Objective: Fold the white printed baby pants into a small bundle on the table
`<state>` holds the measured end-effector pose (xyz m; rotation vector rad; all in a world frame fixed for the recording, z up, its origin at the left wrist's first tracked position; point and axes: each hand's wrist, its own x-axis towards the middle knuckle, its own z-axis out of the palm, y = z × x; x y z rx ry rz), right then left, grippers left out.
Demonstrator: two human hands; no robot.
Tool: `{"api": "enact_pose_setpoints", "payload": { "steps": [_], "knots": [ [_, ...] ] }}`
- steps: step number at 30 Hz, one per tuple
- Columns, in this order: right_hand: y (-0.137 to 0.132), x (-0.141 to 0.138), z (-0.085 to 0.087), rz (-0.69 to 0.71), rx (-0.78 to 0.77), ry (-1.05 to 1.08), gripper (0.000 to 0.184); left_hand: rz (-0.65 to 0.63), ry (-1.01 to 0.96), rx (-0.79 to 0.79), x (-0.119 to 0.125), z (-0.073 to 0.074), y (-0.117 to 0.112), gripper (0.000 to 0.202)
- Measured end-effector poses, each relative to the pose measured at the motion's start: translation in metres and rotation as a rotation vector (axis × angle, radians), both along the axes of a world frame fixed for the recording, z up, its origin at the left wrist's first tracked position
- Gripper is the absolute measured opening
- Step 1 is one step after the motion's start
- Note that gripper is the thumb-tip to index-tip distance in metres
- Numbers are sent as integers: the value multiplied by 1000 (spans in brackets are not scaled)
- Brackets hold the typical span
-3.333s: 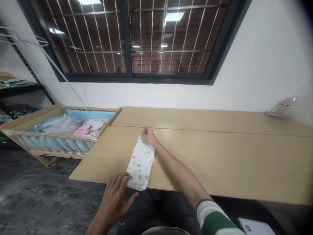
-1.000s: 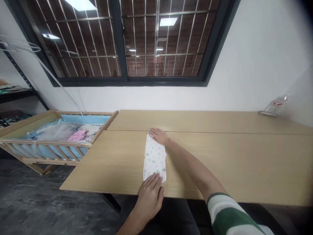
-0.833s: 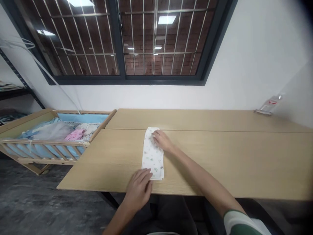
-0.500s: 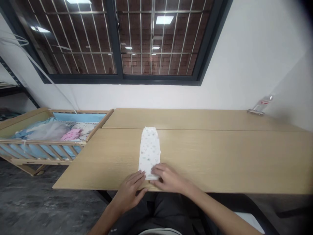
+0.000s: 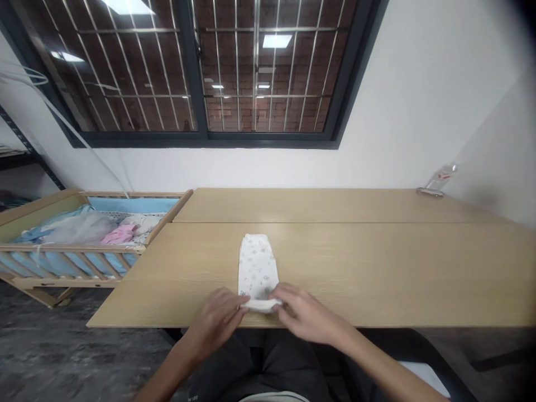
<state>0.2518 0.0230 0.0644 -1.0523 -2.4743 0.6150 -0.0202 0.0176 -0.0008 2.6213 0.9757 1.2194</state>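
Note:
A narrow white cloth with small green prints [image 5: 256,267] lies lengthwise on the wooden table [image 5: 377,268], near its front edge. My left hand [image 5: 218,318] pinches the cloth's near-left corner. My right hand [image 5: 305,314] pinches the near-right corner. Both hands have the near end lifted slightly off the table, and it looks curled over. The far end of the cloth lies flat.
A wooden baby crib [image 5: 75,237] with blue lining and piled clothes stands left of the table. A clear plastic bottle [image 5: 438,181] lies at the table's far right by the wall. A barred window [image 5: 201,72] is above. My dark trousers show below the table edge.
My right hand slid from the cloth's far end down to its near end. Both hands now grip the near corners and have raised that end; the cloth looks shorter.

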Motion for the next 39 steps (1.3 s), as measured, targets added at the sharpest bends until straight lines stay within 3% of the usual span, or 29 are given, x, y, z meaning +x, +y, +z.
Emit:
{"api": "enact_pose_setpoints", "payload": {
  "steps": [4,8,13,17,20,24,28,31,34,36,39],
  "knots": [
    [58,-1,11,-129,89,166,26,194,-146,-155,12,28,56,25],
    [136,-4,-8,-298,64,265,37,345,-134,-383,28,42,124,30],
    [216,-9,-55,-393,-32,338,21,448,-27,-460,47,28,185,28],
    [247,-15,-87,-453,-48,303,14,551,77,-513,59,10,202,27],
    [256,-17,-101,-477,-39,284,11,613,145,-529,64,4,206,28],
    [257,-15,-110,-509,-17,274,17,653,208,-492,71,11,197,32],
    [254,-11,-110,-509,-8,269,19,618,253,-396,86,17,146,45],
    [247,-12,-100,-536,29,279,19,562,311,-287,102,0,87,49],
    [229,-21,-78,-552,163,277,26,640,361,-185,113,-29,43,55],
    [209,-32,-61,-409,246,239,31,674,375,-156,116,-45,30,59],
    [170,-52,-39,-12,234,118,44,680,357,-136,114,-55,27,58]
  ]
}}
